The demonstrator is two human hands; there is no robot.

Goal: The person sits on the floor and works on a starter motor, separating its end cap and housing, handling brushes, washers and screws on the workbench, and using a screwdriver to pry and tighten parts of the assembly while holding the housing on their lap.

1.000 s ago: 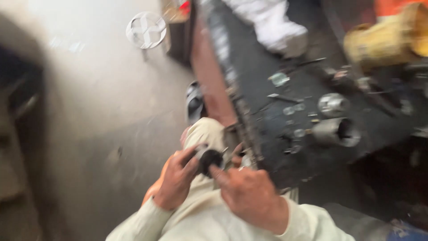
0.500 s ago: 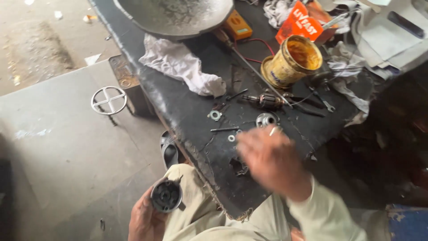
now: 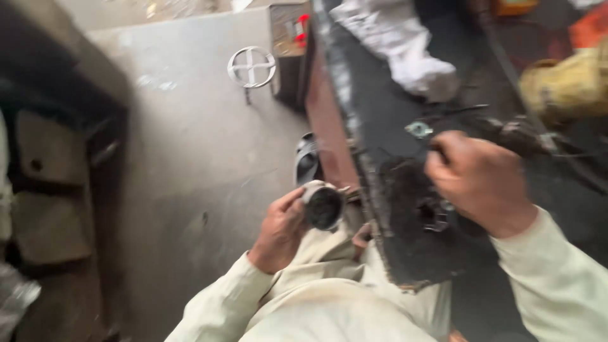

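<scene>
Since half a second ago the right hand (image 3: 478, 183) has dropped from the air onto the dark counter (image 3: 380, 120), and the view has swung left, bringing more of the concrete floor (image 3: 177, 158) into frame.

That right hand is curled into a loose fist; motion blur hides whether anything sits inside it, so I cannot tell what, if anything, it pinches. Just beyond its knuckles lie a small metal washer (image 3: 418, 130) and a dark elongated part (image 3: 519, 136) (possibly a motor armature, too blurred to be sure). Farther off sit a white rag (image 3: 411, 50) and a yellow can (image 3: 563, 88).

Over the lap, the left hand (image 3: 282, 228) grips a round, cup-shaped metal housing (image 3: 323, 206), fingers wrapped around its rim, dark open side up. Beyond it, on the floor, stands a round wire ring (image 3: 251, 66).

Judging by the loose parts spread out, the housing is not yet fitted with anything.
</scene>
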